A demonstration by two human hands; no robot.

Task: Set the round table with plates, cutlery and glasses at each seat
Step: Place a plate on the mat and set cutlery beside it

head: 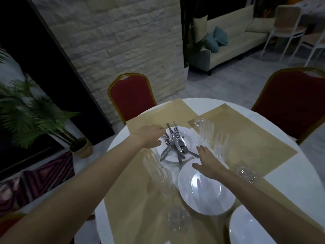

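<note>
A white plate [188, 138] in the middle of the round white table [288, 175] carries a heap of steel cutlery [174, 141]. My left hand [149, 134] grips that plate's left rim. Over its near right edge my right hand [209, 161] hovers with fingers spread, holding nothing, just above a second, empty white plate [205, 191]. A third plate [249, 228] shows at the bottom right. Several clear glasses stand around: a tall one [205, 132] right of the cutlery, another [220, 145] beside it, and one [158, 171] near my left forearm.
Tan placemats [246, 132] lie at the seats. Two red chairs with gold frames stand behind the table, one [131, 97] at the back left, one [292, 101] at the right. A potted palm [35, 117] stands on the floor to the left. A cream sofa [233, 36] is far back.
</note>
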